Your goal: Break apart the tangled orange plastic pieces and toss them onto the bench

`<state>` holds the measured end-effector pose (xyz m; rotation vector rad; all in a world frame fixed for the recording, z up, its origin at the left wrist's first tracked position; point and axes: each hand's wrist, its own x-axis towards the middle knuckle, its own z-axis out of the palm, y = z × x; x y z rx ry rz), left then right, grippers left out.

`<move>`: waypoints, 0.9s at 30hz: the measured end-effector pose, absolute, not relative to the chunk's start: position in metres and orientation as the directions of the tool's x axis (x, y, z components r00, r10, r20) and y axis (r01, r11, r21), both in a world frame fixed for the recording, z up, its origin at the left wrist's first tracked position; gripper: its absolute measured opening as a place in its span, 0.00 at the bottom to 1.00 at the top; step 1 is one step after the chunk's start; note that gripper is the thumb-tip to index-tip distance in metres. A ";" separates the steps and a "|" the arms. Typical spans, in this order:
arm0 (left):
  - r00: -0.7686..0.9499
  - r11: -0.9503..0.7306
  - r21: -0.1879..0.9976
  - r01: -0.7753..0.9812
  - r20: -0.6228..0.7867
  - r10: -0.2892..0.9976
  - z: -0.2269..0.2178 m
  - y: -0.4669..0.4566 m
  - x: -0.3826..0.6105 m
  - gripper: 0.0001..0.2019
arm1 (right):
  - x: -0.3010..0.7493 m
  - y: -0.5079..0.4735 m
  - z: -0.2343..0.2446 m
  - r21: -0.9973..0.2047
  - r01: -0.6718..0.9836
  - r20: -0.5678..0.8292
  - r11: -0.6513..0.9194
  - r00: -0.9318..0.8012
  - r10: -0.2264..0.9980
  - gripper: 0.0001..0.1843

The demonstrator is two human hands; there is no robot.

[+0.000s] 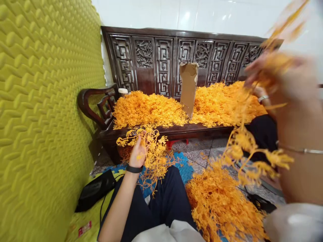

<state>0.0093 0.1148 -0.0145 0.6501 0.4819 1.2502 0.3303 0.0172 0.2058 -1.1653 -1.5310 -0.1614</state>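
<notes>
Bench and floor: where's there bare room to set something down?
Mostly bare: yellow floor mat between black object and red packet; speckled floor between bench and orange floor heap. Crowded: the bench, orange heaps either side of the cardboard.

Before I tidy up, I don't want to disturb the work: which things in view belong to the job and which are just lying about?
Seemingly part of the job:
left hand and blurred right hand, both holding orange strands
left heap and right heap on the bench
cardboard between them
orange floor heap

Seemingly just lying about:
black object
red packet
white-lidded container
</notes>
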 end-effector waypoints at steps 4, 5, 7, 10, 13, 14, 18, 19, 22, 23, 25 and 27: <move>0.321 0.191 0.632 -0.751 0.098 0.942 -0.006 0.110 -0.004 0.14 | 0.324 0.021 0.094 -0.477 0.852 0.215 0.215 -0.125 0.969 0.19; 0.347 0.199 0.619 -0.759 0.127 0.929 -0.005 0.108 -0.006 0.16 | 0.324 0.022 0.070 -0.387 0.912 0.014 0.137 -0.143 0.990 0.21; 0.381 0.201 0.614 -0.763 0.175 0.908 -0.006 0.105 -0.008 0.19 | 0.316 0.024 0.036 -0.333 0.938 -0.264 0.093 -0.187 0.946 0.25; 0.391 0.170 0.645 -0.745 0.216 0.895 -0.008 0.097 -0.004 0.27 | 0.281 0.029 0.019 -0.593 0.788 -0.216 0.166 -0.354 0.910 0.33; 0.429 0.150 0.716 -0.682 0.226 0.874 -0.010 0.086 0.004 0.33 | 0.231 0.039 0.023 -0.901 0.404 -0.018 0.159 -0.400 0.916 0.42; 0.452 0.148 0.749 -0.646 0.218 0.865 -0.011 0.083 0.006 0.34 | 0.216 0.044 0.026 -0.950 0.280 0.021 0.136 -0.377 0.926 0.43; 0.462 0.121 0.827 -0.550 0.181 0.868 -0.012 0.076 0.003 0.32 | 0.184 0.062 0.034 -0.992 0.064 0.099 0.110 -0.157 0.983 0.21; 0.439 0.105 0.830 -0.547 0.178 0.881 -0.013 0.076 0.001 0.30 | 0.183 0.065 0.035 -0.990 0.062 0.118 0.124 -0.096 0.988 0.16; 0.364 0.060 0.844 -0.533 0.164 0.917 -0.016 0.080 -0.008 0.20 | 0.188 0.073 0.033 -0.983 0.028 0.181 0.180 0.010 0.983 0.13; 0.350 0.052 0.851 -0.522 0.158 0.923 -0.017 0.081 -0.010 0.16 | 0.189 0.075 0.032 -0.982 0.007 0.191 0.191 0.031 0.981 0.13; 0.340 0.054 0.860 -0.507 0.142 0.930 -0.020 0.084 -0.011 0.12 | 0.191 0.076 0.028 -0.980 -0.019 0.197 0.199 0.066 0.978 0.12; 0.333 0.061 0.865 -0.499 0.126 0.934 -0.022 0.085 -0.011 0.11 | 0.190 0.076 0.026 -0.977 -0.020 0.211 0.214 0.107 0.972 0.12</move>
